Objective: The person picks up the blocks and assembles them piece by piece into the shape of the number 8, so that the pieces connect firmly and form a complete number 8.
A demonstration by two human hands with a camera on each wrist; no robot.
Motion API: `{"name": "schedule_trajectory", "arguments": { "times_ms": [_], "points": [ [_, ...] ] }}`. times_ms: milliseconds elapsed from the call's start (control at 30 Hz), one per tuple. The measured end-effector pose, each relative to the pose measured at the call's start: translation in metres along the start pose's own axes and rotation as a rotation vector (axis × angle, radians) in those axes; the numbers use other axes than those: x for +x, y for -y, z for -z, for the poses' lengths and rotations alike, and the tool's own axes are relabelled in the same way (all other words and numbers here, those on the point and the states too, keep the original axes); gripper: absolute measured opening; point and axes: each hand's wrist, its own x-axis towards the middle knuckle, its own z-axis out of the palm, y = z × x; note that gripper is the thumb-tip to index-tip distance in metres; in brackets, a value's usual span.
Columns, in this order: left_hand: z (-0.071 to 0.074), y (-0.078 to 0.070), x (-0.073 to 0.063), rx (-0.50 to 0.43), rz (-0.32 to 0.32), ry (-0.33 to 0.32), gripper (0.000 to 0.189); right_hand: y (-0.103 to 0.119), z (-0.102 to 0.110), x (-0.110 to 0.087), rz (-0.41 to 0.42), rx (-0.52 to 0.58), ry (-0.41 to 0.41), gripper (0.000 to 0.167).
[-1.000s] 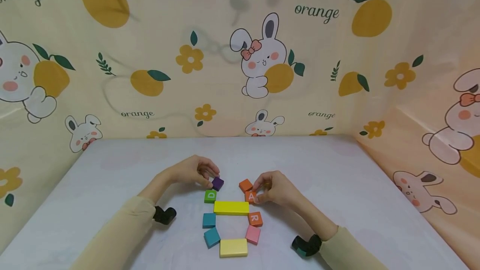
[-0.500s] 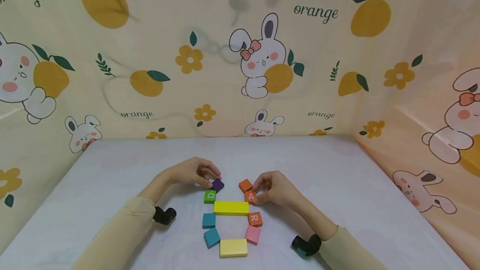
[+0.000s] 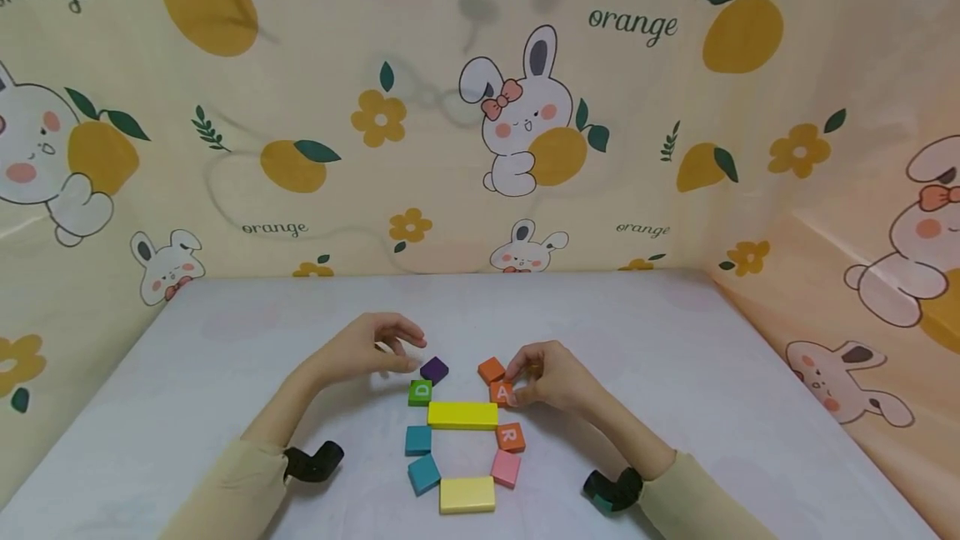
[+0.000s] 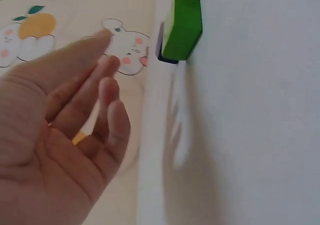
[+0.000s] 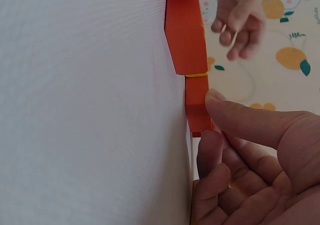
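Note:
Beside the purple block, my left hand is held with fingers apart and nothing between them. The purple block lies turned cornerwise above the green D block, which also shows in the left wrist view as a green block. My right hand pinches the orange A block; in the right wrist view thumb and finger meet the edges of this orange block. A plain orange block lies just beyond it, close to the index fingertip. A long yellow block bridges the two sides.
Nearer me, two blue blocks, an orange R block, a pink block and a pale yellow block close the ring. All lie on a white tabletop. A printed cloth hangs behind.
My left hand has let go of the purple block and drawn back to the left, its fingers spreading. The purple block stays, slightly turned. The right hand has not visibly moved.

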Motion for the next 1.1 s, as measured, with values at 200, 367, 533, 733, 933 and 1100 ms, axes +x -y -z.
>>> {"name": "schedule_trajectory", "arguments": {
  "times_ms": [200,367,533,733,933,1100],
  "points": [
    [-0.005,0.002,-0.020,0.045,0.034,-0.033,0.035,0.001,-0.001,0.000,0.000,-0.013,-0.004,0.022],
    [-0.013,0.008,-0.022,0.018,0.050,-0.030,0.037,0.002,0.000,-0.001,-0.002,-0.025,-0.012,0.022],
    [-0.021,0.010,-0.021,-0.004,0.086,-0.012,0.038,0.002,0.000,-0.002,0.008,-0.037,-0.015,0.022],
    [-0.021,0.008,-0.022,-0.019,0.115,-0.014,0.038,0.003,0.000,-0.002,0.028,-0.054,-0.015,0.023],
    [-0.021,0.008,-0.022,-0.033,0.115,-0.005,0.038,0.004,0.000,-0.003,0.038,-0.073,-0.017,0.023],
    [-0.022,0.009,-0.022,-0.045,0.120,-0.007,0.039,0.005,-0.001,-0.004,0.049,-0.094,-0.015,0.023]
  ]
}}
